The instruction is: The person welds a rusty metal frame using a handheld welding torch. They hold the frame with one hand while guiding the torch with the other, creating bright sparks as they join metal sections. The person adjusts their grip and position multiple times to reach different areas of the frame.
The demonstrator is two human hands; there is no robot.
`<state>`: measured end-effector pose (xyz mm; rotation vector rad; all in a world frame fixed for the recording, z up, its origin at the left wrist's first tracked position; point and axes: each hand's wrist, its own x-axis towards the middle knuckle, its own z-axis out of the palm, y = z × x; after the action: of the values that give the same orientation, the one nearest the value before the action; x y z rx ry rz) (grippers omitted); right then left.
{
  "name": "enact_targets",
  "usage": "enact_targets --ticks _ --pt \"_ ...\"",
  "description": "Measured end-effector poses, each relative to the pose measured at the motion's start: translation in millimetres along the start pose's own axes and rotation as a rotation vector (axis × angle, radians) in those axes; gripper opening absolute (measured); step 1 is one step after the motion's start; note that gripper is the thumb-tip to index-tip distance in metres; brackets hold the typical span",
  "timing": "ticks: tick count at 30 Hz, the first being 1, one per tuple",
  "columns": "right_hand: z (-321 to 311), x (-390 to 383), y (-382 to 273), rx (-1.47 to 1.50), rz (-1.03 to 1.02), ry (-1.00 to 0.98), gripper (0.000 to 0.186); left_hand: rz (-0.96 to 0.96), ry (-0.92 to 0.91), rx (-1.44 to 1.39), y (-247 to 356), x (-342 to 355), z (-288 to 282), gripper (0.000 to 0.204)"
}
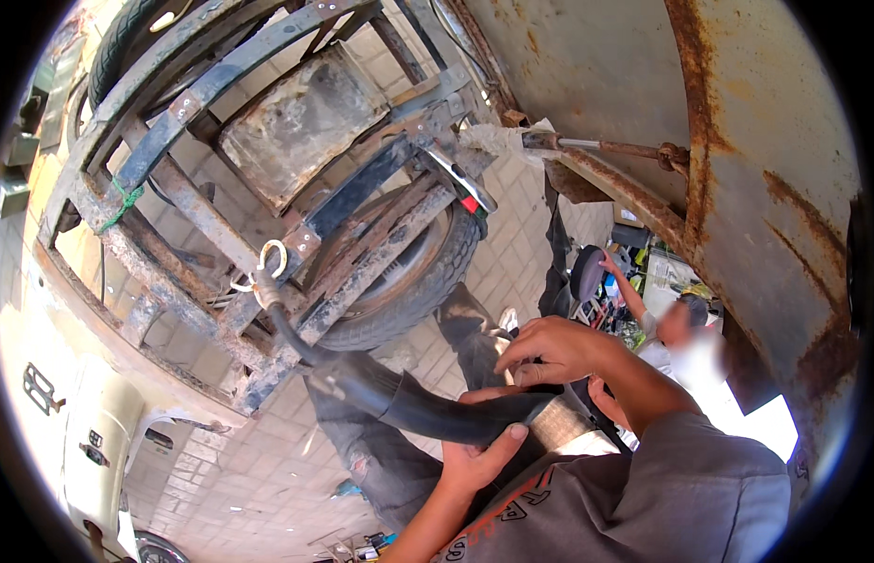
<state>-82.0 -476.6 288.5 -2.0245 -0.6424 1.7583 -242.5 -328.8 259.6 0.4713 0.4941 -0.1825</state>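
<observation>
Grips the tube in the left hand, closed around from below, thumb laid along the near side. Bends the right hand's fingers narrow at the tube's upper edge, near the right end; cannot tell whether pinching or only resting there. Holds the tube above dark trousers, just right of the lower corner of the frame. Slopes up leftward into a thinner neck, topped by a pale loop over the frame's lower edge. Within the frame, near its upper edge, a stained box; near its right edge, a tyre. Beyond, at right, a co-worker holding a dark disc.
</observation>
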Motion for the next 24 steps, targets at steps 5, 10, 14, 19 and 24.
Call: enact_targets --ticks 5,10,14,19,24 --pt "-26 15 -45 -0.074 -0.188 0.07 0.043 0.238 0.053 -0.004 43 19 -2 0.036" --pt "-36 72 -83 -0.112 -0.354 0.175 0.074 0.266 0.229 0.18 72 56 -29 0.03" --pt "-45 116 -113 -0.025 -0.352 0.113 0.081 0.417 0.405 0.436 79 68 -48 0.052" --pt "-47 134 -124 0.027 -0.31 0.067 0.058 0.232 0.314 0.634 111 21 -110 0.068" --pt "-44 97 -95 0.378 -0.057 0.124 0.049 0.605 1.541 0.501 150 -115 -196 0.046"
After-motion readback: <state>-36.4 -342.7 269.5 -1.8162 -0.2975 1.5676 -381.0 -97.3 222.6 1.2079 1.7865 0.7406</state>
